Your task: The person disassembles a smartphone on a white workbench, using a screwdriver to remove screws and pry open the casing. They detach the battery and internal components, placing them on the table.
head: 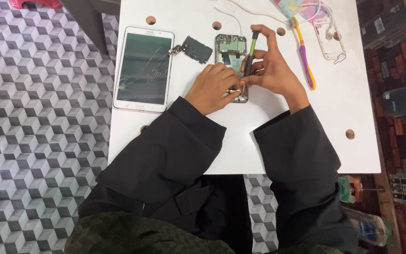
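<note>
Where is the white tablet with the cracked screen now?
In the head view, the white tablet lies on the white table near its left edge, left of the black cover piece.

Leaned in from 6 o'clock, forearms converging towards 12. Left hand (212, 87) curled, knuckles up, fingertips pressed down. Right hand (271, 66) pinched closed, index finger raised towards 11.

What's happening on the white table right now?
A person has an opened phone on the white table. The left hand steadies its lower end while the right hand holds a screwdriver upright over it. A cracked white tablet, a black cover piece and a toothbrush lie alongside.
</note>
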